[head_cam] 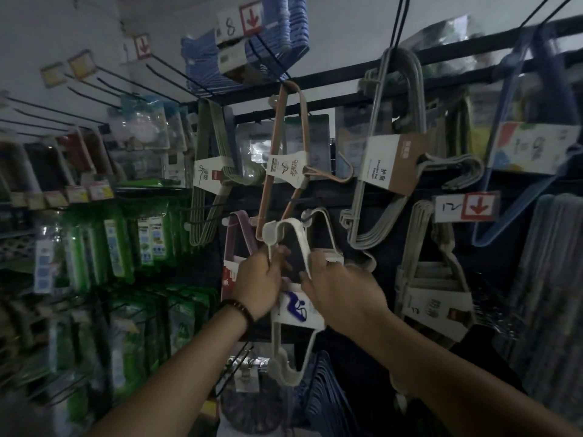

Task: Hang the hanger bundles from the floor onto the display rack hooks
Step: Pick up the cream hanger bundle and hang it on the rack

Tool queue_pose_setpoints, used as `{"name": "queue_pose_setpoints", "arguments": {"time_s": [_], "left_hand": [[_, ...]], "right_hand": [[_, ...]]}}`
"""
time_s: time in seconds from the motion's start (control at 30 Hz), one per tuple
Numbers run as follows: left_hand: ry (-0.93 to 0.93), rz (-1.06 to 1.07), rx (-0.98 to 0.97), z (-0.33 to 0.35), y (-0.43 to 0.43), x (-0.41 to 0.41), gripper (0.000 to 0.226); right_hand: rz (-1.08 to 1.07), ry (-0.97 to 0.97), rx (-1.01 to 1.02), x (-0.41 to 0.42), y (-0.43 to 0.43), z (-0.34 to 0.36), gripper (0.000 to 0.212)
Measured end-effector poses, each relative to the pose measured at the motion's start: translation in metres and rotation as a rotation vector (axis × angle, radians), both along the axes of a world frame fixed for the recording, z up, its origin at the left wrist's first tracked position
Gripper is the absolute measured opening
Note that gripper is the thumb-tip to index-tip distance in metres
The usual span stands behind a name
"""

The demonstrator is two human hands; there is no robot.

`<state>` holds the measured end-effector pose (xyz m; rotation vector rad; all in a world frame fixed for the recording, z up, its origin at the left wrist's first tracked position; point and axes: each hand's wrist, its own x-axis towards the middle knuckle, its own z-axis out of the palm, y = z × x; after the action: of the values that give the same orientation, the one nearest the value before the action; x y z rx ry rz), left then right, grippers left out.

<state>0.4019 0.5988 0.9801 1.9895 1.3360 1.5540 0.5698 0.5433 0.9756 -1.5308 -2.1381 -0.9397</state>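
I hold a white hanger bundle with a white paper band printed in blue, raised in front of the display rack. My left hand grips its left arm just below the top corner. My right hand grips its right arm. The bundle's top corner is level with a black hook, from which another white bundle hangs just behind. Whether my bundle rests on the hook I cannot tell.
A pink hanger bundle, a green one and grey ones hang on the rack above. A purple bundle hangs left of my hands. Green packaged goods fill the left shelves. Bare black hooks jut out upper left.
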Motion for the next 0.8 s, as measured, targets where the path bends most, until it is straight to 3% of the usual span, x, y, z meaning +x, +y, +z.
{"name": "queue_pose_setpoints", "arguments": {"time_s": [0.07,0.17,0.2,0.3,0.43,0.5,0.57,0.67,0.8], "left_hand": [[0.006,-0.053,-0.012,0.002,-0.004,0.0,0.027],[0.072,-0.122,0.017,-0.004,-0.007,0.002,0.029],[0.111,-0.146,0.044,-0.009,-0.007,0.003,0.035],[0.252,-0.182,0.08,-0.026,-0.001,0.008,0.049],[0.612,-0.116,-0.109,-0.042,0.014,0.021,0.083],[0.695,-0.071,-0.138,-0.048,0.024,0.026,0.088],[0.692,-0.066,-0.159,-0.054,0.029,0.03,0.083],[0.618,-0.091,-0.163,-0.066,0.026,0.032,0.063],[0.578,-0.104,-0.249,-0.081,0.005,0.019,0.033]], "right_hand": [[-0.045,-0.092,-0.007,0.007,0.008,-0.001,0.023],[-0.086,-0.033,0.045,0.017,0.021,0.004,0.054],[-0.09,0.009,0.05,0.019,0.027,0.005,0.052],[-0.106,0.191,0.014,0.019,0.052,0.007,0.011],[-0.079,0.345,-0.036,0.023,0.089,0.008,0.029],[-0.076,0.42,-0.067,0.026,0.103,0.007,0.046],[-0.094,0.471,-0.094,0.025,0.113,0.001,0.051],[-0.082,0.577,-0.149,0.025,0.124,-0.007,0.037],[0.135,0.73,-0.079,0.025,0.108,-0.017,0.048]]}}
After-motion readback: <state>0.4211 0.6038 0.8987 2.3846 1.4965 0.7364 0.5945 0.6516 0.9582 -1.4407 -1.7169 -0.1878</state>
